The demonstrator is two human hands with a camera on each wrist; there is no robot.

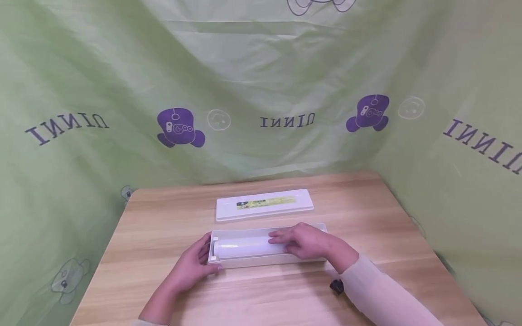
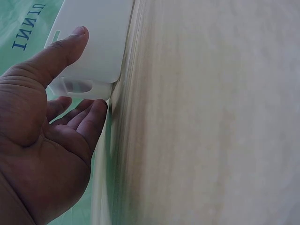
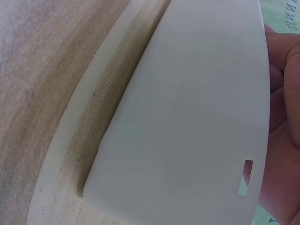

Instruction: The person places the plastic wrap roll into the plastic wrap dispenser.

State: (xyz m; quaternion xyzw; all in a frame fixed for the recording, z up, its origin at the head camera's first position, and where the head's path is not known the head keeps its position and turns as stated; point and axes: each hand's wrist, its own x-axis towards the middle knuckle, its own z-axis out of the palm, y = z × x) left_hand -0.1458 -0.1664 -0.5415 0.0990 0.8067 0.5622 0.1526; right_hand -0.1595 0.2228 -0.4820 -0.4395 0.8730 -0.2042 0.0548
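A long white plastic box (image 1: 261,261) lies lengthwise on the table, its top uncovered. Inside rests a shiny white roll (image 1: 244,248), with a white end piece at its left. My left hand (image 1: 189,268) grips the box's left end, thumb on the front wall and fingers round the end, as the left wrist view shows too. Over the right half of the box is my right hand (image 1: 307,241), its fingertips on the roll. In the right wrist view the box's front wall (image 3: 183,112) hides part of that hand (image 3: 286,108).
Behind the box lies a white lid (image 1: 265,205) with a yellow-green label. A small black object (image 1: 336,286) shows beside the right sleeve. The wooden table (image 1: 163,213) meets a green printed curtain (image 1: 244,68) at its back and sides.
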